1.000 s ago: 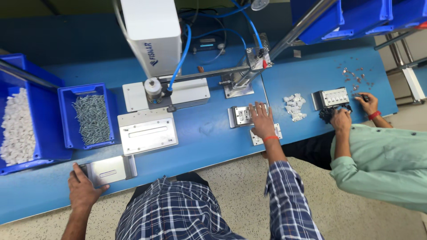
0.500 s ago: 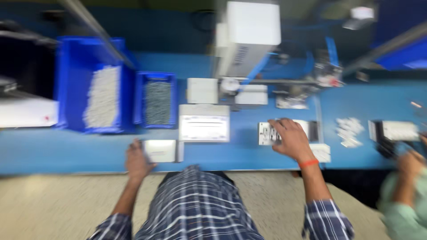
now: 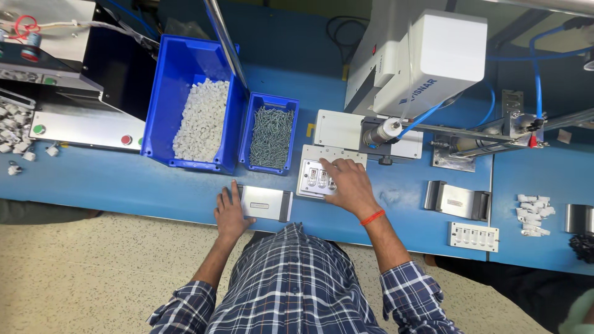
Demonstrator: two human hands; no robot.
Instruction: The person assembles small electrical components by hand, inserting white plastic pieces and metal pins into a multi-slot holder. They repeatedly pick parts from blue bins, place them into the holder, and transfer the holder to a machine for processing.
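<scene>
Since half a second ago, right hand (image 3: 346,184) moved left off the small strip fixture onto the white jig plate (image 3: 322,176) under the screwdriver machine (image 3: 421,59). Fingers spread flat over the plate's slots, pressing rather than pinching; whether a part sits under them I can't tell. Left hand (image 3: 231,213) rests fingers-extended on the left edge of the metal clip block (image 3: 266,203), at the counter (image 3: 154,182) front. Looks like the seating or loading step at the plate. Next move likely needs fingers clear of the driver tip (image 3: 382,132). Screw bin (image 3: 270,136) just left of the plate.
</scene>
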